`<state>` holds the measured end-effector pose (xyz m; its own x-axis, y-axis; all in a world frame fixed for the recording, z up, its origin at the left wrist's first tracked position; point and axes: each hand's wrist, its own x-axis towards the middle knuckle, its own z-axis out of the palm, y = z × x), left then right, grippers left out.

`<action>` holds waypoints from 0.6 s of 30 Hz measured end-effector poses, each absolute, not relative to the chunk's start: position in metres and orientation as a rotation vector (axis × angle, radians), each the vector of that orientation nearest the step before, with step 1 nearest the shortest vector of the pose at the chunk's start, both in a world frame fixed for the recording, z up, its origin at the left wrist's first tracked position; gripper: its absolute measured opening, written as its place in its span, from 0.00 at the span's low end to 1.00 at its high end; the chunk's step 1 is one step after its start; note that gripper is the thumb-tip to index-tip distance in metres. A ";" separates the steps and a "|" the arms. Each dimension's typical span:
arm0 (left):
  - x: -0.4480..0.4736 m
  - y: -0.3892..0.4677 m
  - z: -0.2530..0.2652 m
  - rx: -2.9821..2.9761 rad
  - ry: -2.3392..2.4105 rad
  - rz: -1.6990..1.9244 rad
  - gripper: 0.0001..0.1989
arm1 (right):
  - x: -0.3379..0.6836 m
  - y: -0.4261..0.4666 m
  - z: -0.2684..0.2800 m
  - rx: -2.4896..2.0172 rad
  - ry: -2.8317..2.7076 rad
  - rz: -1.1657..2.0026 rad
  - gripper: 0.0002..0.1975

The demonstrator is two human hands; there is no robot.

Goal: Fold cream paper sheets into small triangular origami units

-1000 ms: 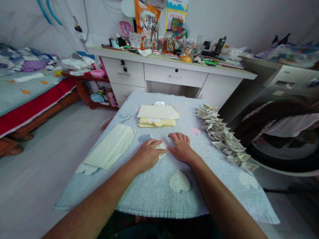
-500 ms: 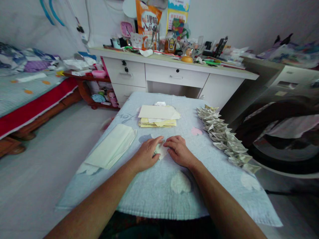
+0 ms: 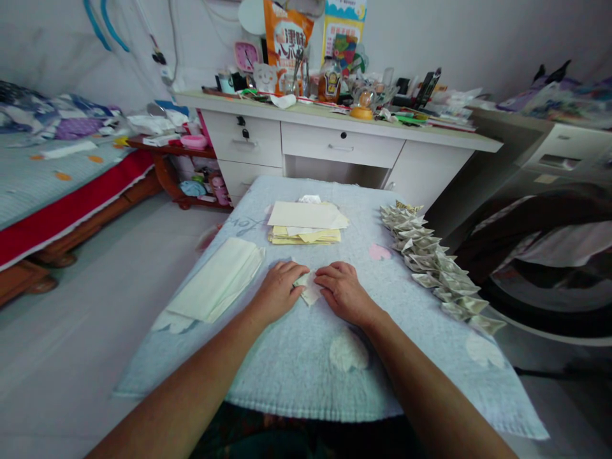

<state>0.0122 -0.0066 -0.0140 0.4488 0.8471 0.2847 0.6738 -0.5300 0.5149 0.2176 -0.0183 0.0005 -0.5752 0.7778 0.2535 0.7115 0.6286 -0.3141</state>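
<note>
A small folded piece of pale paper point(image 3: 310, 292) lies on the cloth-covered table between my hands. My left hand point(image 3: 281, 290) grips its left side, thumb and fingers closed on the edge. My right hand point(image 3: 340, 287) has its fingertips on the right side of the paper, the fingers bent together and pressing down. Parts of the paper are hidden under the fingers. Just beyond the hands is a stack of cream and yellow paper sheets point(image 3: 306, 217). To the left rests a pile of pale greenish paper point(image 3: 217, 280).
Rows of folded pointed paper pieces point(image 3: 433, 264) run along the table's right side. A light blue patterned cloth point(image 3: 287, 376) covers the table. Behind stands a white desk point(image 3: 335, 137) crowded with items, a bed point(image 3: 71, 191) is at left, and a front-loading washing machine point(image 3: 540, 255) at right.
My left hand has shifted slightly left and its fingers now lie flatter and closer together on the paper. My right hand stays nearly in place. The whole view has shifted a little.
</note>
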 end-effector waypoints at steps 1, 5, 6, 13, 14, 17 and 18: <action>0.012 -0.006 -0.013 2.400 1.283 0.722 0.16 | 0.218 -0.018 0.000 -1.184 -2.487 0.251 0.14; 0.010 -0.007 -0.010 2.432 1.241 0.698 0.11 | 0.218 -0.018 -0.002 -1.180 -2.487 0.263 0.15; 0.010 -0.007 -0.009 2.436 1.233 0.698 0.10 | 0.218 -0.018 -0.002 -1.182 -2.484 0.273 0.15; 0.013 -0.009 -0.008 2.438 1.278 0.739 0.14 | 0.212 -0.019 0.001 -1.264 -2.414 0.364 0.13; 0.013 -0.008 -0.008 2.439 1.282 0.725 0.12 | 0.210 -0.020 0.001 -1.282 -2.401 0.360 0.12; 0.012 -0.007 -0.009 2.454 1.287 0.644 0.07 | 0.204 -0.021 0.002 -1.333 -2.366 0.330 0.15; 0.012 -0.007 -0.009 2.459 1.289 0.618 0.06 | 0.203 -0.022 0.001 -1.344 -2.361 0.319 0.17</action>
<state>0.0117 -0.0071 -0.0090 0.5058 0.8300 0.2351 0.7029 -0.5545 0.4455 0.2032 -0.0220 0.0013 -0.4552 0.8598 0.2313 0.7677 0.5106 -0.3872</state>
